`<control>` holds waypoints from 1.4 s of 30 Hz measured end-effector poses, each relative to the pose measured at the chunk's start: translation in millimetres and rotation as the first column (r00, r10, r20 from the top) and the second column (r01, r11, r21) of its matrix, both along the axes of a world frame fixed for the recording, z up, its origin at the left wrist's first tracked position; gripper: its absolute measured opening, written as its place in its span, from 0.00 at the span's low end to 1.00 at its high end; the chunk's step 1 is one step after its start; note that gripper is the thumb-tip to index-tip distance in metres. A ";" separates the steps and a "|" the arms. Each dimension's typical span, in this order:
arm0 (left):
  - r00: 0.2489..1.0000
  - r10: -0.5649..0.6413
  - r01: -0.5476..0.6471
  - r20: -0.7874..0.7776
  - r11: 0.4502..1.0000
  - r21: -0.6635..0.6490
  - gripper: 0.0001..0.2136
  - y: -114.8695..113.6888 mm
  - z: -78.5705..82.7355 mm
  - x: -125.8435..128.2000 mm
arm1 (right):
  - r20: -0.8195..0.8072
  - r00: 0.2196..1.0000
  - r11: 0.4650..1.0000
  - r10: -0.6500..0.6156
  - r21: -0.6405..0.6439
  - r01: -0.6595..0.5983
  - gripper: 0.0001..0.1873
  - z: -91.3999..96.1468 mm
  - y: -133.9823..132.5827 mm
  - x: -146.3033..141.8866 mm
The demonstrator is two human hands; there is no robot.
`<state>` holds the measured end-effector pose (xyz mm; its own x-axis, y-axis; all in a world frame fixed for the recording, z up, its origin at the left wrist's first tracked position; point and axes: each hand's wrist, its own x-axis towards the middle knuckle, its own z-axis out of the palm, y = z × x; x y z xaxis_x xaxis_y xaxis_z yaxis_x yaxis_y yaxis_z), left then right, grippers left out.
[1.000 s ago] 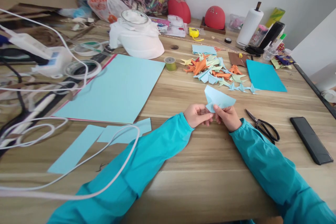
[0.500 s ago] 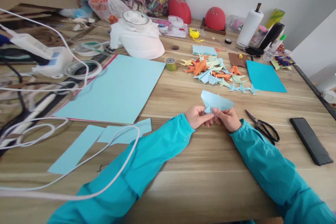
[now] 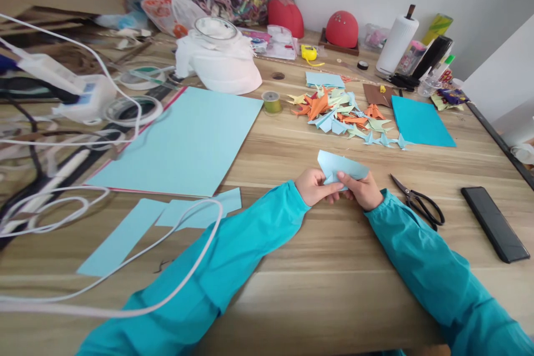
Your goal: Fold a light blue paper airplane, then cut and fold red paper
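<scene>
Fingers (image 3: 330,189) of the left hand (image 3: 310,185) and right hand (image 3: 365,191) pinch the lower edge of a folded blue paper (image 3: 339,163) in the head view (the right thumb (image 3: 347,179) lies across its front). It is over the table (image 3: 325,289), this side of the paper shapes (image 3: 319,105), with scissors (image 3: 410,193) to the right.

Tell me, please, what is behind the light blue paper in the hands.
Beyond the light blue paper lies wooden tabletop, then a pile of folded paper pieces. The paper's back face, and whatever the right hand touches there, is hidden.
</scene>
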<state>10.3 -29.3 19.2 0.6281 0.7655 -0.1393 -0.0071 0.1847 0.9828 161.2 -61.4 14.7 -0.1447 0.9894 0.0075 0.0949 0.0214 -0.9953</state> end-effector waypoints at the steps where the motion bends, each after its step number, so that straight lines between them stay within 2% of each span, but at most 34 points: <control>1: 1.000 0.007 -0.007 0.003 1.000 0.003 0.15 0.2 0.4 0.2 | 0.010 1.000 1.000 -0.001 0.004 0.001 0.23 -0.2 0.0 -0.1; 7: 1.000 0.019 -0.019 -0.011 1.000 -0.010 0.15 2.2 3.9 -2.0 | 0.093 0.980 0.980 -0.174 -0.078 0.181 0.36 3.5 0.4 -0.9; 13: 0.999 0.042 -0.042 0.003 0.999 -0.012 0.15 4.2 0.1 -1.7 | 0.070 0.966 0.961 -0.250 -0.101 0.256 0.39 4.7 1.9 0.0; 15: 0.998 0.060 -0.060 0.005 0.998 -0.020 0.13 3.3 1.1 -1.2 | 0.055 0.973 0.970 -0.223 -0.086 0.227 0.37 3.2 2.4 1.4; 19: 0.997 0.079 -0.079 -0.002 0.996 -0.044 0.11 0.1 5.4 -0.3 | 0.070 0.997 0.999 -0.043 0.003 0.043 0.26 2.0 1.8 1.4; 21: 0.996 0.085 -0.085 -0.004 0.995 -0.055 0.10 -0.8 6.4 0.1 | 0.037 0.999 0.999 -0.005 0.037 0.004 0.23 2.0 1.1 0.1; 23: 0.996 0.088 -0.088 0.001 0.994 -0.059 0.11 -0.9 7.0 0.1 | 0.011 1.000 0.999 -0.026 0.031 0.026 0.25 1.8 0.8 -1.0; 29: 0.998 0.061 -0.060 0.005 0.997 -0.054 0.13 1.1 10.1 -1.7 | 0.061 0.983 0.979 -0.174 -0.098 0.180 0.36 0.9 2.4 -0.2; 33: 0.996 0.084 -0.084 0.006 0.996 -0.029 0.15 1.4 6.8 -2.1 | -0.011 0.969 0.961 -0.246 -0.133 0.242 0.38 0.6 4.3 2.0; 36: 0.992 0.129 -0.129 0.008 0.992 -0.013 0.16 0.8 3.4 -1.3 | -0.019 0.985 0.980 -0.174 -0.098 0.172 0.37 1.4 4.1 1.7; 39: 0.991 0.135 -0.135 -0.001 0.991 -0.001 0.16 0.2 3.2 -0.4 | 0.103 0.994 0.998 -0.029 -0.048 0.035 0.32 4.0 2.3 -0.4; 42: 0.995 0.096 -0.096 0.003 0.995 -0.007 0.14 0.7 4.6 0.1 | 0.164 0.986 1.000 -0.005 -0.022 0.009 0.32 6.3 1.1 -1.3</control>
